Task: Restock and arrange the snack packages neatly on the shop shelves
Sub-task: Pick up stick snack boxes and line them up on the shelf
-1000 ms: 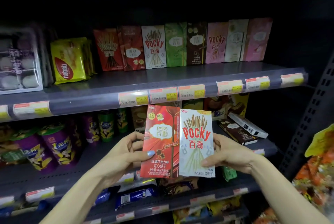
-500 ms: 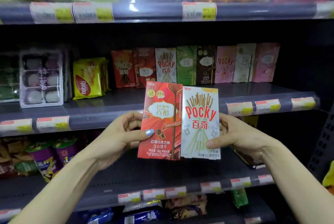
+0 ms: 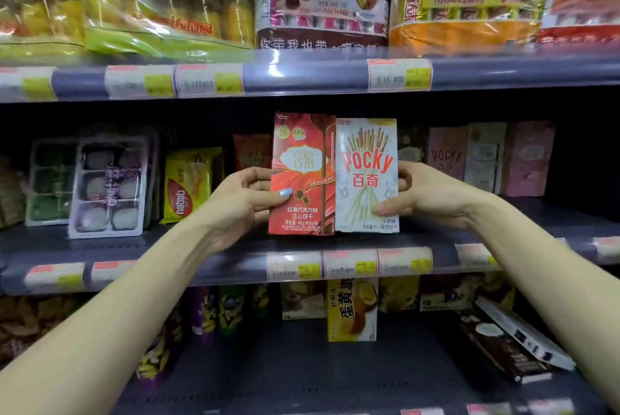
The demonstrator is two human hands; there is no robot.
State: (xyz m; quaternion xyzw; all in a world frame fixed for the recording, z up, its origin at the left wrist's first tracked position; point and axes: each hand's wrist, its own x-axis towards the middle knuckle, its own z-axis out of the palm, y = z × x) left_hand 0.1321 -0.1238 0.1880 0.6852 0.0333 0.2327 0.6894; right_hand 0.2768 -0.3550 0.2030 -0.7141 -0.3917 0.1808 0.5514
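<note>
Shop shelves fill the view, and just above the front lip of the middle shelf (image 3: 201, 247) two snack boxes stand upright and side by side, edges touching — a red box (image 3: 303, 176) pinched by the left hand (image 3: 240, 201), thumb on its face and fingers behind, and a white box (image 3: 365, 176) gripped the same way by the right hand (image 3: 424, 195). Both look light, stiff and smooth — thin card that would likely dent if squeezed — so holding the long side edges seems best.
</note>
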